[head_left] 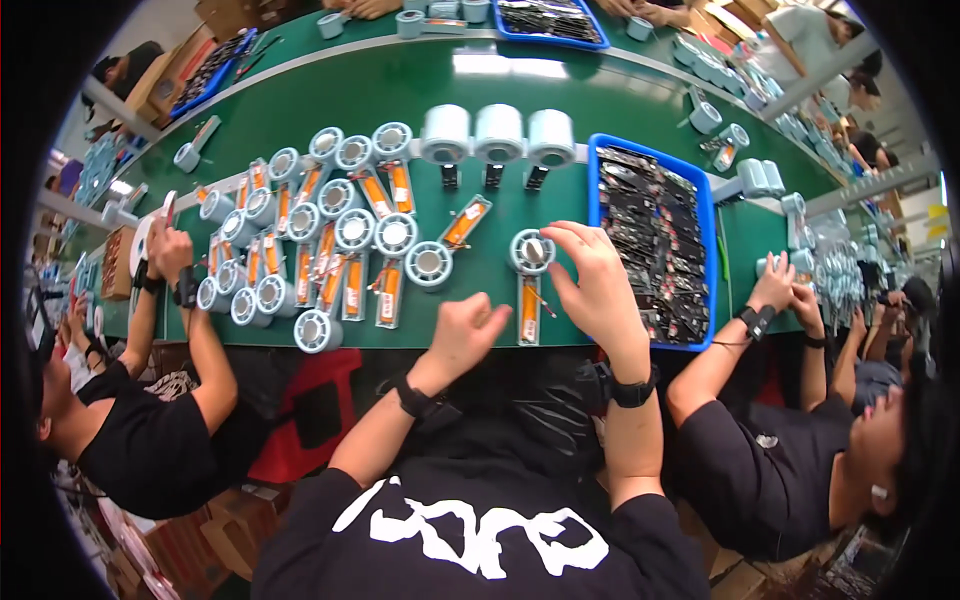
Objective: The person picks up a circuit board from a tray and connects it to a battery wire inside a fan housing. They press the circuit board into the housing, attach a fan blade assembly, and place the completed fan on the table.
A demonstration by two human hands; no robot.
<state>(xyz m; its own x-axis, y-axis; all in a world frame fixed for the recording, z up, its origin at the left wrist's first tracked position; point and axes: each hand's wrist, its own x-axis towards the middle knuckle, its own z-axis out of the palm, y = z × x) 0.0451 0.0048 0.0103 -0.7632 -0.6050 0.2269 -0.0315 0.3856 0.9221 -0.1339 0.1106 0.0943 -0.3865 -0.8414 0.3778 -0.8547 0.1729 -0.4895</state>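
Just in front of me, a light blue handheld-fan housing (531, 252) lies on the green table, its open handle with an orange battery pointing toward me. A small silvery round part shows at the middle of its head. My right hand (592, 280) is at the head's right edge, thumb and fingers apart. My left hand (468, 335) hovers left of the handle, fingers curled and thumb sticking out; whatever is inside the curl is hidden. Another similar housing (430, 262) lies beyond my left hand, beside a loose handle piece with an orange battery (466, 221).
Many similar housings (354, 230) crowd the table to the left. Three light blue cylinders (499, 132) stand in a row farther back. A blue tray (712, 250) full of dark parts sits right of my right hand. People work close on both sides.
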